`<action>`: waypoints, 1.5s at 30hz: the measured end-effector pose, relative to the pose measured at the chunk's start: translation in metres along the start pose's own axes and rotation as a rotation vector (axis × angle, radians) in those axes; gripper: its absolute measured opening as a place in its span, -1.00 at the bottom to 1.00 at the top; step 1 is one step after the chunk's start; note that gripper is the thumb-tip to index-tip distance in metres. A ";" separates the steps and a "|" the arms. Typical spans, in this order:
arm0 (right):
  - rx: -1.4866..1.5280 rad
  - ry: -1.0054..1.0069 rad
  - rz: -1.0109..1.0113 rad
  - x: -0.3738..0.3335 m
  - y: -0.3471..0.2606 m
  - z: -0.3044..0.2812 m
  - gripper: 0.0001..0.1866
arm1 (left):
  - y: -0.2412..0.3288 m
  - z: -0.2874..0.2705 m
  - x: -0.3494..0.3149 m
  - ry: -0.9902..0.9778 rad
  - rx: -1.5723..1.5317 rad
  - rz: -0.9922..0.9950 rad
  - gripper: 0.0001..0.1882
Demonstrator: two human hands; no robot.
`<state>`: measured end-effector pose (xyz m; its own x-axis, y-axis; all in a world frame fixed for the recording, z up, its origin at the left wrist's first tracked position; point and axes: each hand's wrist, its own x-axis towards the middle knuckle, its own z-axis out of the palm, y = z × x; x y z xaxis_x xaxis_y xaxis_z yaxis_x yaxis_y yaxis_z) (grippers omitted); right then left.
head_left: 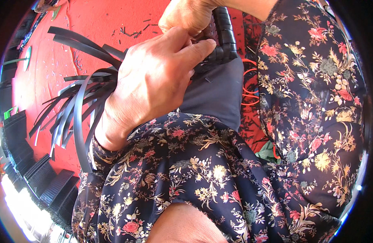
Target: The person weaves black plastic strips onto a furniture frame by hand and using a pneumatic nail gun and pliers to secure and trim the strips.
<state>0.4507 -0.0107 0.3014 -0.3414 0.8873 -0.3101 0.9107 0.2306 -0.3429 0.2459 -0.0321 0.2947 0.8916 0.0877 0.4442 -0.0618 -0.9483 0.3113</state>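
Here, both hands meet at a woven black piece (226, 36), just beyond the dark grey cloth (214, 91): the left hand (154, 73) is curled, the right hand (186, 18) closed; what either pinches cannot be told. Sound weaving probably calls for even tension, a steadied corner and loose black strips (78, 117) kept untwisted.

No text, label, brand, number or sign can be read anywhere, from upper left to lower right.
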 end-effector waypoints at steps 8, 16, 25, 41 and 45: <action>0.040 -0.007 -0.017 0.012 0.000 -0.010 -0.83 | -0.005 -0.011 0.003 0.028 -0.087 -0.012 -0.48; 0.106 -0.006 -0.041 0.006 -0.002 -0.012 -0.82 | -0.012 -0.008 0.003 0.069 -0.113 -0.018 -0.68; 0.174 -0.031 -0.055 -0.002 -0.003 -0.010 -0.82 | -0.017 -0.008 0.003 0.066 -0.282 -0.017 -0.54; 0.256 -0.116 -0.082 -0.011 0.000 -0.007 -0.81 | -0.005 -0.007 0.005 -0.003 -0.304 -0.012 -0.58; 0.278 -0.141 -0.084 -0.012 0.001 -0.006 -0.81 | -0.003 -0.008 0.005 -0.032 -0.311 -0.039 -0.54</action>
<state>0.4571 -0.0183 0.3104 -0.4594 0.8014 -0.3831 0.7858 0.1656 -0.5959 0.2470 -0.0268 0.3028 0.9095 0.1078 0.4016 -0.1569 -0.8054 0.5716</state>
